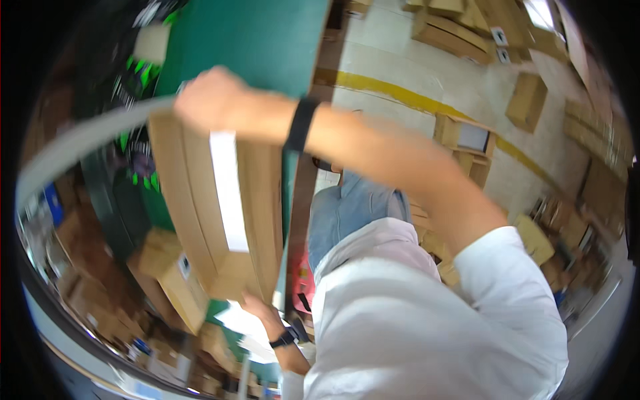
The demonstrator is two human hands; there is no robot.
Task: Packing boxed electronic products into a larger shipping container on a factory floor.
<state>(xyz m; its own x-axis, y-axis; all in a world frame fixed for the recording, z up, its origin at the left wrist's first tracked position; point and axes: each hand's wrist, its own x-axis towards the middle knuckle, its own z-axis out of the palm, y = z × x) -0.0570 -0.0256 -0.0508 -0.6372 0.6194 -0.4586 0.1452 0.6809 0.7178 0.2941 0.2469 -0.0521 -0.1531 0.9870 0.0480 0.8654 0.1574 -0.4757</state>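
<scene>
A long, open cardboard box (259, 200) with a white strip inside lies on the green work surface (247, 40). At its upper end is my right hand (217, 100), curled into a blurred fist, its arm stretched across the view with a black band on the wrist. A grey curved strip (93, 139) meets that fist; whether the fingers hold it is unclear. My left hand (261, 312), with a dark watch on the wrist, grips the box's lower end, and its fingers are partly hidden. White sheets (248, 327) lie beside it.
Another cardboard box (175, 273) stands left of the open one. Black packages with green marks (137, 87) line the far side. Behind me, a yellow line (393, 92) crosses the floor, with a wooden frame-like box (470, 139) and stacked cartons (453, 33) there.
</scene>
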